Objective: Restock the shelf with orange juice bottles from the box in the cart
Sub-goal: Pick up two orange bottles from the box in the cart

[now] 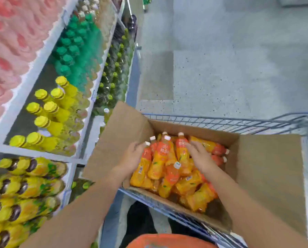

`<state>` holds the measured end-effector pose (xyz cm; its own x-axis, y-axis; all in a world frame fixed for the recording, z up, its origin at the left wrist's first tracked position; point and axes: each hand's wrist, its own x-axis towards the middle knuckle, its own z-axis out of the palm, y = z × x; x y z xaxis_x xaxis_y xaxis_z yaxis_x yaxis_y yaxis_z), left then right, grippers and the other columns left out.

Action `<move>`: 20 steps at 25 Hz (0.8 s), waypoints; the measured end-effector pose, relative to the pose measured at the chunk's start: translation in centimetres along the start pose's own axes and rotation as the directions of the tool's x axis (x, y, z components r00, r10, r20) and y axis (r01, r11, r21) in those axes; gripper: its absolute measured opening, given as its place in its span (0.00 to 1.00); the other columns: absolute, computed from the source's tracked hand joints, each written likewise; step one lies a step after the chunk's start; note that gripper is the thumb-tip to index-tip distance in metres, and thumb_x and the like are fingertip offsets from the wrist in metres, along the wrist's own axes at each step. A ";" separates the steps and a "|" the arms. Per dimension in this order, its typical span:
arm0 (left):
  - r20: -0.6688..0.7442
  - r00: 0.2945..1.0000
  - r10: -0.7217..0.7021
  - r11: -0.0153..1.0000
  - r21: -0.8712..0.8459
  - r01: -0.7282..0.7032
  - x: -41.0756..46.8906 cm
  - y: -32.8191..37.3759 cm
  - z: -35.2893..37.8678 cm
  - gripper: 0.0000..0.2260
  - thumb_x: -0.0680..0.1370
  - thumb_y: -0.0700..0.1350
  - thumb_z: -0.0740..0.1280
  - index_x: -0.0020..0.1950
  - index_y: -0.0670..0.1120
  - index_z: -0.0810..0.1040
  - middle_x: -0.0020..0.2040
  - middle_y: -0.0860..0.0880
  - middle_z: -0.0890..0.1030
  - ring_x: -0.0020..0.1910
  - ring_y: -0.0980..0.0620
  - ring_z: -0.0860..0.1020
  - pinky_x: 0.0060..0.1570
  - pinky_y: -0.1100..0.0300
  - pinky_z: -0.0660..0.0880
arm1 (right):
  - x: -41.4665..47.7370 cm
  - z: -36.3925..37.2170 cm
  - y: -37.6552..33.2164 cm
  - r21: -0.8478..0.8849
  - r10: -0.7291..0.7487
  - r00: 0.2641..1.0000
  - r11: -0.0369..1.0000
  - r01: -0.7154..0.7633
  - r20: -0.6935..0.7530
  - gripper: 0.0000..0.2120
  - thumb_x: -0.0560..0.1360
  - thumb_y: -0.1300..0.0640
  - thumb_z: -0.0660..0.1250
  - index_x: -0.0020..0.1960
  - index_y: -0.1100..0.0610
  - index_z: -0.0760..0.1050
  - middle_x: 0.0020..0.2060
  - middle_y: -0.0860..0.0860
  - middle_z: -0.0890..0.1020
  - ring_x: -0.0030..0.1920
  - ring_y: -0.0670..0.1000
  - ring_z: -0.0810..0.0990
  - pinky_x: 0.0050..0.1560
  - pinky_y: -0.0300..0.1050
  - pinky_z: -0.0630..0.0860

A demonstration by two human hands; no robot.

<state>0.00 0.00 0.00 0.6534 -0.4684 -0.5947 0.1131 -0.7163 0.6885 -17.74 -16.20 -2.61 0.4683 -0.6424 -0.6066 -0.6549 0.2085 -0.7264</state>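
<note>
An open cardboard box (267, 169) lies in a blue wire cart (221, 122) and holds several orange juice bottles (171, 178) with white caps, lying in a heap. Both my hands reach into the box. My left hand (131, 158) rests against the leftmost bottle (143, 165), its fingers curled around the bottle's neck. My right hand (199, 154) lies flat over the bottles near the middle, fingers spread beside an upright-leaning bottle (181, 149). Whether either hand has a firm hold is not clear.
Shelves (33, 147) run along the left, with yellow-capped bottles (51, 111), green-capped bottles (72, 43) further off, pink packs (10, 42) above and yellow-labelled bottles (24, 187) below. A speckled grey floor (221, 59) stretches beyond the cart.
</note>
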 end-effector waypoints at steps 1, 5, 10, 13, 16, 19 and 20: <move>0.058 0.998 -0.013 1.000 0.029 0.012 0.8 -0.2 0.8 0.18 0.84 0.51 0.62 0.71 0.43 0.72 0.60 0.51 0.76 0.58 0.54 0.72 0.50 0.66 0.63 | -0.4 0.3 0.9 0.046 0.052 0.998 0.998 -0.052 -0.016 0.24 0.83 0.45 0.60 0.75 0.55 0.67 0.68 0.47 0.73 0.71 0.52 0.71 0.62 0.42 0.64; 0.228 0.970 -0.079 0.977 0.209 0.031 4.7 -3.9 2.8 0.18 0.82 0.57 0.62 0.67 0.48 0.75 0.59 0.52 0.79 0.63 0.48 0.76 0.60 0.57 0.69 | -1.4 3.8 6.6 0.121 0.273 0.961 0.954 -0.275 0.036 0.27 0.83 0.44 0.59 0.78 0.54 0.62 0.66 0.46 0.71 0.71 0.54 0.70 0.59 0.45 0.66; 0.381 0.918 -0.110 0.926 0.375 -0.045 8.8 -6.2 4.6 0.25 0.80 0.60 0.62 0.73 0.49 0.69 0.65 0.53 0.74 0.62 0.50 0.75 0.63 0.53 0.72 | -0.6 9.9 12.0 0.139 0.330 0.942 0.932 -0.334 0.051 0.20 0.77 0.49 0.70 0.65 0.44 0.66 0.58 0.44 0.77 0.58 0.48 0.76 0.60 0.47 0.73; 0.424 0.900 -0.104 0.893 0.439 -0.104 11.4 -7.9 6.5 0.30 0.73 0.60 0.69 0.71 0.49 0.69 0.62 0.53 0.78 0.55 0.53 0.78 0.60 0.52 0.76 | 0.9 12.1 14.1 0.093 0.359 0.930 0.926 -0.366 0.077 0.25 0.67 0.54 0.76 0.60 0.45 0.70 0.54 0.45 0.82 0.55 0.50 0.81 0.61 0.53 0.78; 0.376 0.923 -0.086 0.859 0.497 -0.122 12.6 -9.5 8.2 0.34 0.74 0.53 0.74 0.74 0.45 0.63 0.61 0.50 0.77 0.58 0.50 0.77 0.57 0.55 0.74 | 2.9 12.7 15.1 0.069 0.355 0.935 0.933 -0.354 -0.007 0.26 0.65 0.46 0.78 0.61 0.47 0.76 0.54 0.47 0.83 0.55 0.52 0.81 0.58 0.51 0.78; 0.336 0.942 -0.012 0.864 0.477 -0.160 12.8 -10.4 9.5 0.44 0.71 0.51 0.79 0.78 0.44 0.56 0.67 0.46 0.75 0.65 0.45 0.75 0.60 0.55 0.71 | 4.5 12.8 15.6 -0.016 0.343 0.938 0.939 -0.344 -0.051 0.26 0.62 0.42 0.77 0.57 0.49 0.81 0.51 0.49 0.85 0.52 0.54 0.82 0.52 0.50 0.78; 0.310 0.951 0.010 0.860 0.482 -0.167 12.8 -10.6 9.8 0.43 0.71 0.51 0.79 0.77 0.44 0.57 0.68 0.45 0.75 0.66 0.44 0.75 0.61 0.54 0.71 | 4.7 13.0 16.0 -0.029 0.338 0.939 0.940 -0.340 -0.063 0.26 0.60 0.42 0.77 0.55 0.50 0.82 0.49 0.50 0.85 0.51 0.54 0.82 0.51 0.50 0.79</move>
<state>-0.19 -3.47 -18.99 0.3903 -0.6131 -0.6869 -0.3725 -0.7874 0.4911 -18.29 -6.33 -21.28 0.1810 -0.5794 -0.7947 -0.7919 0.3933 -0.4672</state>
